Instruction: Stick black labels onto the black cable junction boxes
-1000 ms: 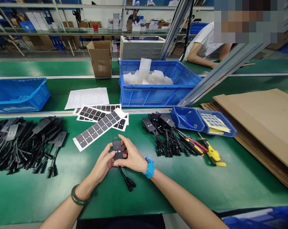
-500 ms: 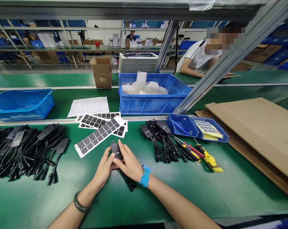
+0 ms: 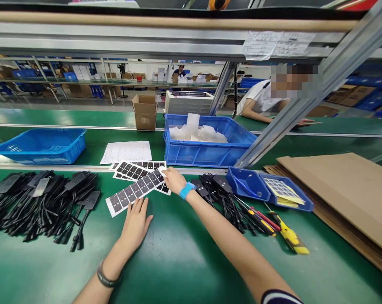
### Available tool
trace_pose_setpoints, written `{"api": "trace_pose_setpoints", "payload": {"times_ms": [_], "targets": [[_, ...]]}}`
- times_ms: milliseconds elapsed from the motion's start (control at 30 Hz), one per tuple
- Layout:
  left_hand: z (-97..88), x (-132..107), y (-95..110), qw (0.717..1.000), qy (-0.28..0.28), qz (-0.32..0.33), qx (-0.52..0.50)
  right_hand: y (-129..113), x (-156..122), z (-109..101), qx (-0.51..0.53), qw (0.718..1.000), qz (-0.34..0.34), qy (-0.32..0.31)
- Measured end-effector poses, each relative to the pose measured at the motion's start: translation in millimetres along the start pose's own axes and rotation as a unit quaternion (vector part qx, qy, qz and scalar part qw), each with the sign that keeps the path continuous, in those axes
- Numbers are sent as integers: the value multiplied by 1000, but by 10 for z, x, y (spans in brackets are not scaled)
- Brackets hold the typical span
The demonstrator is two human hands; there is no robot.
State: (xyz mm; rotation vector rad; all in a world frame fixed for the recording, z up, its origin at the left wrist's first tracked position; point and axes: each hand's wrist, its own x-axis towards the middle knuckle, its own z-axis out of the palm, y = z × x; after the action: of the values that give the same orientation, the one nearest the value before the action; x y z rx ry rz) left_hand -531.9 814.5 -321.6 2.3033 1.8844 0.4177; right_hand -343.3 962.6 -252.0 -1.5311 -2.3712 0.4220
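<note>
A white strip of black stickers lies slanted over several similar sticker sheets on the green bench. My right hand, with a blue band at the wrist, has its fingers closed on the strip's upper right end. Below the strip's lower edge my left hand lies flat, fingers apart, fingertips beside or touching the edge; a dark bangle is on that wrist. Right of my right hand is a small pile of black cabled control boxes. A larger pile of the same boxes lies at the left.
Behind stand a blue basket, a written sheet, a carton and a blue bin with white pieces. Rightward are small blue trays, screwdrivers, a yellow-handled tool, cardboard and a slanted metal post. A co-worker leans beyond.
The black control box between my hands is no longer in them. My right hand has reached up to the sticker strip's end; my left hand has opened and flattened. The view has tilted up.
</note>
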Motion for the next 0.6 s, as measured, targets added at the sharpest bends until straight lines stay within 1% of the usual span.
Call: {"api": "trace_pose_setpoints", "payload": {"times_ms": [100, 167, 233, 333, 400, 433, 467, 533, 600], "targets": [[3, 17, 18, 999, 13, 3, 31, 50, 372, 187, 37, 999, 6, 19], [-7, 31, 39, 999, 23, 5, 42, 106, 480, 277, 70, 997, 5, 43], [-22, 47, 76, 998, 30, 4, 49, 178, 496, 299, 107, 991, 4, 77], [-100, 88, 144, 998, 31, -6, 56, 309, 428, 205, 167, 976, 6, 138], [-226, 124, 141, 997, 34, -24, 63, 393, 342, 99, 209, 961, 10, 180], [-316, 139, 108, 996, 39, -43, 70, 424, 282, 47, 230, 953, 14, 199], [-420, 149, 49, 993, 47, -70, 79, 443, 207, 0, 247, 944, 19, 217], [-651, 142, -136, 982, 67, -146, 104, 431, 6, -67, 298, 921, 31, 250], [-864, 98, -366, 960, 83, -234, 133, 341, -247, -103, 390, 881, 42, 266]]}}
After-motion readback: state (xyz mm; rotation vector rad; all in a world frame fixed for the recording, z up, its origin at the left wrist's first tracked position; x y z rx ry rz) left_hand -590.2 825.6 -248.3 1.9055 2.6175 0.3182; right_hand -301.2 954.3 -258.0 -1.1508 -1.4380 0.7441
